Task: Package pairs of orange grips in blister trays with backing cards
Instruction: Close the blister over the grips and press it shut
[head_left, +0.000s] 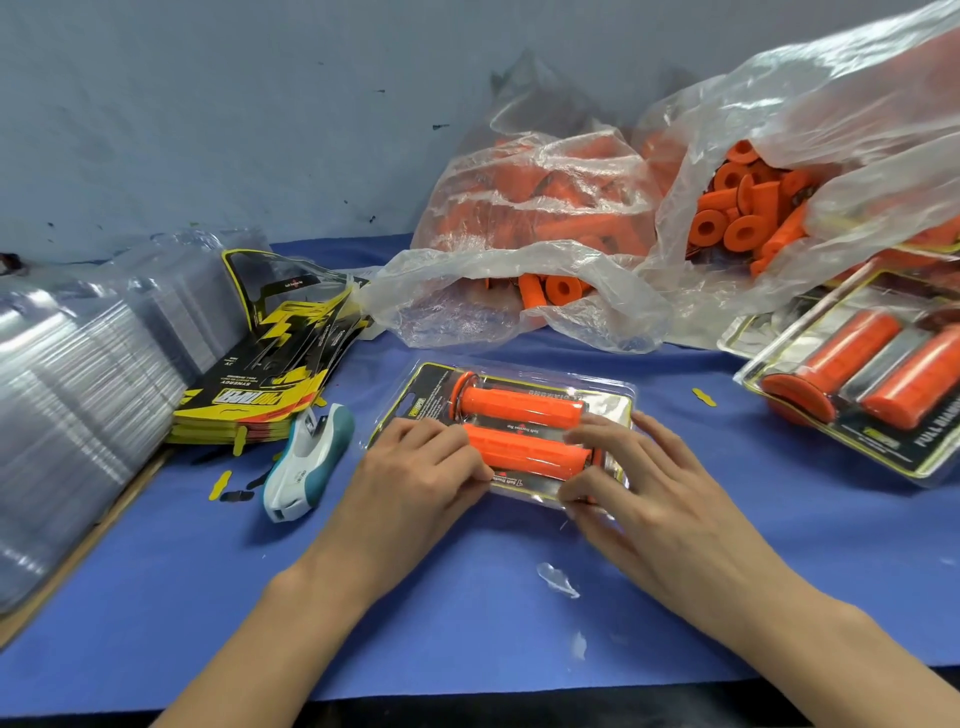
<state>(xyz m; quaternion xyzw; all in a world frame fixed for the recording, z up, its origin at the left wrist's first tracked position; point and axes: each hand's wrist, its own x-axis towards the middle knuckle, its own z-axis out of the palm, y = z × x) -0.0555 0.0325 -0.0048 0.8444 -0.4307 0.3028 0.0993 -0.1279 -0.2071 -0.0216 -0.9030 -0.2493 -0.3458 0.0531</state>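
With both grips seated, my left hand (426, 462) and right hand (618, 467) press flat-fingered on the blister tray (506, 431), clamping its 6 o'clock edge onto the bench (467, 623) for closing.

Left hand (421, 467) and right hand (631, 480) cover the near edge of the blister pack (511, 431). Finished pack (857, 384) is cut off at right edge. Grips inside the bags (535, 218) are blurred by plastic. Card stack (260, 384) print is too small to read fully.
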